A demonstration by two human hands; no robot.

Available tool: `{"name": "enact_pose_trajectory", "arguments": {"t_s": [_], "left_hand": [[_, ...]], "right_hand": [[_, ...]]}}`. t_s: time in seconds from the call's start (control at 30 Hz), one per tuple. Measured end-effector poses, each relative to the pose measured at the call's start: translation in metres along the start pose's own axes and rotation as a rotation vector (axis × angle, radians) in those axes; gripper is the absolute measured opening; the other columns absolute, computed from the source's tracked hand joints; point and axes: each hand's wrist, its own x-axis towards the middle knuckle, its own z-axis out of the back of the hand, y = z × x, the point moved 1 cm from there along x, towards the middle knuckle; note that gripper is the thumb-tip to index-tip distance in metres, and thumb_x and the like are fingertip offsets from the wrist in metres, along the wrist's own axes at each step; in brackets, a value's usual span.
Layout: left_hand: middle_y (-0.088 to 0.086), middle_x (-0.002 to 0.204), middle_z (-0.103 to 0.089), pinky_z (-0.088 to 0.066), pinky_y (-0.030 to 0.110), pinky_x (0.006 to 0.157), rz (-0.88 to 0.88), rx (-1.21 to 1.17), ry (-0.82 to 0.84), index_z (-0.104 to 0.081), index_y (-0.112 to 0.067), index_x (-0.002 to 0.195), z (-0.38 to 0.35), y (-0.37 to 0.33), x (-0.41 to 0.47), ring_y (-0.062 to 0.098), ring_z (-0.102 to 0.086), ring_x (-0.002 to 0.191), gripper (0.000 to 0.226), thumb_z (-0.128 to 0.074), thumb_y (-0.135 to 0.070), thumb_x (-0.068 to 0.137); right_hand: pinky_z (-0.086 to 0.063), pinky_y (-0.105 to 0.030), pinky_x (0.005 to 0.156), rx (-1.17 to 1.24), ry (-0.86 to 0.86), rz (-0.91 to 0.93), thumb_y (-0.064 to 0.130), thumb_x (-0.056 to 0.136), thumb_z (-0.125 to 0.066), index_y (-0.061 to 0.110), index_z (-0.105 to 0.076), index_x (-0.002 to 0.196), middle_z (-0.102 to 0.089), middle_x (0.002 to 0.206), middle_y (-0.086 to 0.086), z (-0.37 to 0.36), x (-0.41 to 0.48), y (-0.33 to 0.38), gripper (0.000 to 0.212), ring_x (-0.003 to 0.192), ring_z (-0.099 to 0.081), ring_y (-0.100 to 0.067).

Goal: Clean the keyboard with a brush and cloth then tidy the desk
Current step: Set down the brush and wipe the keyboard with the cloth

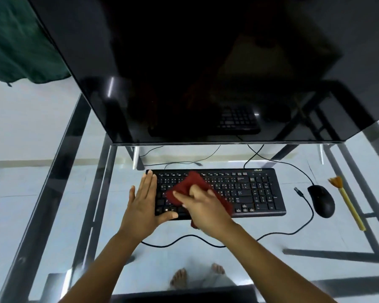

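A black keyboard [249, 189] lies on the glass desk [228, 254] below the monitor. My right hand [204, 208] presses a dark red cloth [190, 184] onto the keyboard's left half, fingers closed over it. My left hand [144, 202] lies flat and open against the keyboard's left end, thumb along its front edge. A yellow-handled brush [348, 202] with an orange tuft lies loose on the desk to the right of the mouse.
A large dark monitor [206, 68] overhangs the back of the desk. A black mouse [322, 201] sits right of the keyboard, its cable [206, 240] looping across the front. A loose plug [298, 191] lies beside it. Green fabric [20, 44] hangs at far left.
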Motion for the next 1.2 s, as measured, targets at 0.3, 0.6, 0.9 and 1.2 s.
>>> {"name": "enact_pose_trajectory", "arguments": {"t_s": [0.3,0.6,0.9,1.2], "left_hand": [[-0.006,0.161,-0.009,-0.006,0.039,0.121,-0.017,-0.209,0.031,0.005,-0.023,0.153,0.019,0.014,0.003,0.015,-0.008,0.147,0.127,-0.081,-0.054,0.064],[-0.011,0.156,-0.02,0.004,0.032,0.117,-0.032,-0.324,0.026,0.003,-0.024,0.153,0.015,0.022,-0.001,0.004,-0.012,0.144,0.126,-0.084,-0.045,0.065],[-0.03,0.145,-0.008,0.006,0.026,0.114,-0.003,-0.406,0.04,0.01,-0.023,0.152,0.017,0.02,-0.004,-0.01,-0.007,0.123,0.128,-0.082,-0.047,0.067],[-0.022,0.156,-0.005,0.007,0.026,0.116,-0.028,-0.384,0.049,0.019,-0.025,0.15,0.013,0.024,-0.005,-0.012,-0.004,0.134,0.135,-0.081,-0.055,0.064]], "right_hand": [[-0.055,-0.045,0.075,-0.015,-0.165,-0.275,0.017,0.094,-0.057,0.019,-0.056,0.134,-0.057,0.099,-0.012,0.022,0.017,-0.031,0.04,0.067,-0.06,-0.034],[-0.054,-0.035,0.087,0.111,-0.051,-0.179,0.013,0.096,-0.052,0.028,-0.052,0.137,-0.053,0.111,-0.002,0.023,0.051,-0.014,0.043,0.092,-0.063,-0.022],[-0.047,-0.024,0.076,0.169,-0.008,-0.021,0.02,0.096,-0.05,0.037,-0.055,0.131,-0.052,0.111,0.005,0.01,0.065,0.014,0.039,0.099,-0.059,-0.016],[-0.046,-0.024,0.075,0.122,0.113,0.145,0.016,0.095,-0.051,0.033,-0.054,0.132,-0.047,0.1,0.003,0.012,0.07,0.021,0.042,0.096,-0.062,-0.015]]}}
